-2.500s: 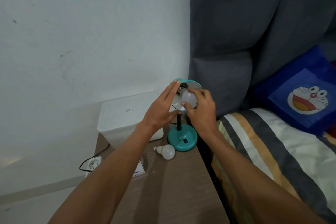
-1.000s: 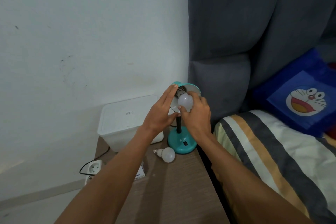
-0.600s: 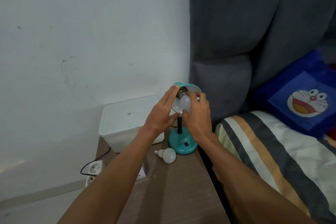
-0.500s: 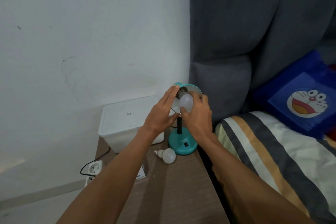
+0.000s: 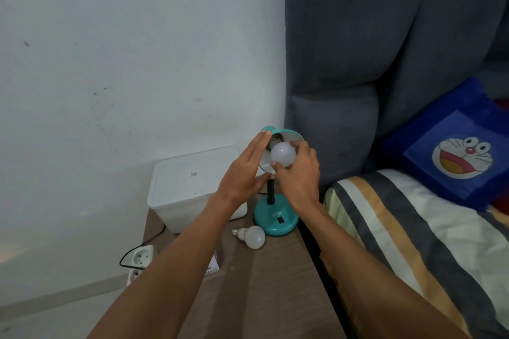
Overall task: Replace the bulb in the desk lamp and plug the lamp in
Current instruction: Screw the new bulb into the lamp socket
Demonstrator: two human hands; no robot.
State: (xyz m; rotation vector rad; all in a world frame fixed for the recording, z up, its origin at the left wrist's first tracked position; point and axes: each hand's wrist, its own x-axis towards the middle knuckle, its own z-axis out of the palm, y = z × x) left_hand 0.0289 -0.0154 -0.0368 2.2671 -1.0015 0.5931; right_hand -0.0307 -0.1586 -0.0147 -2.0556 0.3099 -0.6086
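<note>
Closest to you on the nightstand [image 5: 248, 297] there's a spare bulb [image 5: 252, 236] lying on its side, screw cap pointing left, just beside the desk lamp [image 5: 276, 219] base. Nobody's touching it.

Move up to the real action. Your right hand [image 5: 298, 173] has its fingertips wrapped around the bulb [image 5: 283, 155] at the shade's mouth, thumb underneath, fingers over the top and right. Your left hand [image 5: 243, 173] is flat and open, fingers together, pressed against the left side of the shade [image 5: 289, 133] to brace it, not gripping anything.

What matters here: the bulb's long axis runs from the globe facing you, up and back-left into the socket [image 5: 274, 139], which you can just see behind it. So I'd say keep the twist square on that line or the thread will cross.

Further left, off the table edge, the power strip [image 5: 141, 256] sits by the wall, with the plug step probably yet to come. Can't tell where the lamp's plug is.
</note>
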